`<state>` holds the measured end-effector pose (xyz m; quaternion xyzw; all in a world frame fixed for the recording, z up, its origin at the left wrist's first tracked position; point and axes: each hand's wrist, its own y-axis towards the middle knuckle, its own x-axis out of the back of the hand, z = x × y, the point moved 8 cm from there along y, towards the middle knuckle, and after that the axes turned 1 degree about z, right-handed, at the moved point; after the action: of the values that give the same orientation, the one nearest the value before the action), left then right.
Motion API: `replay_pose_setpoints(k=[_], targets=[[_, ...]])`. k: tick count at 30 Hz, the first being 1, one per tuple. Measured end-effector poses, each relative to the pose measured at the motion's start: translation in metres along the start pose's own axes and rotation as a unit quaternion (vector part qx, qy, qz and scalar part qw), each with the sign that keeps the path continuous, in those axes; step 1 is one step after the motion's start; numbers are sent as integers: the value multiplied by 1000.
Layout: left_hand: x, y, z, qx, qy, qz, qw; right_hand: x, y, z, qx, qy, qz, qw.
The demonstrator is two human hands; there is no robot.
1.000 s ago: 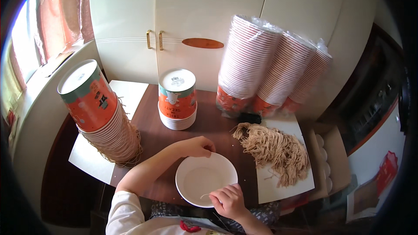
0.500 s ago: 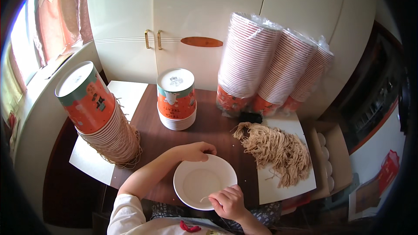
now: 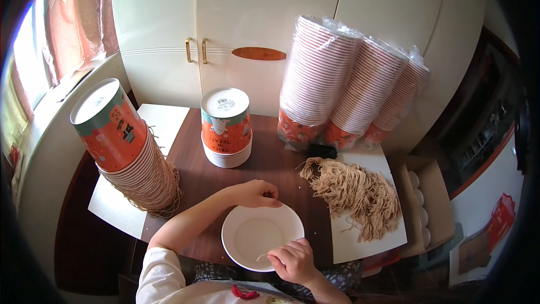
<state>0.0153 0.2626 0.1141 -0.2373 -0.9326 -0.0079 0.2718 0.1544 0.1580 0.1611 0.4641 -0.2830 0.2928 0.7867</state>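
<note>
Indoors, beside a window with patterned pink curtains, a tall stack of upturned tubs, tangled with tan cord, stands at the left of a brown worktop. Before cream cabinet doors, a shorter stack carries upside-down dark lettering on orange, with small print across its white base. Nearer me, the seated person's left hand curls at the far rim of an open white tub at the worktop's front edge; I cannot tell whether it grips. The right hand, at the near rim, pinches a thin pale cord, its tip over the opening. To the right rise plastic-wrapped stacks, with a heap of tan cords on a white board and an open cardboard box beyond.
</note>
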Motion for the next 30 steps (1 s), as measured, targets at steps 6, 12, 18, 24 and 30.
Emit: replay_pose_setpoints(k=[6,12,18,24,30], targets=[[4,-2,-4,-15,48,-30,998,0,0,0,-2,4,2,1000],[5,-6,-6,2,85,-28,996,1,0,2,-1,7,-5,1000],[22,-27,-37,-78,171,-108,976,1,1,3,-4,5,-1,1000],[3,-41,-75,-236,470,-209,824,-1,1,3,-4,-3,-2,1000],[-15,-40,-88,-298,553,-151,763,0,1,4,0,-5,-1,1000]])
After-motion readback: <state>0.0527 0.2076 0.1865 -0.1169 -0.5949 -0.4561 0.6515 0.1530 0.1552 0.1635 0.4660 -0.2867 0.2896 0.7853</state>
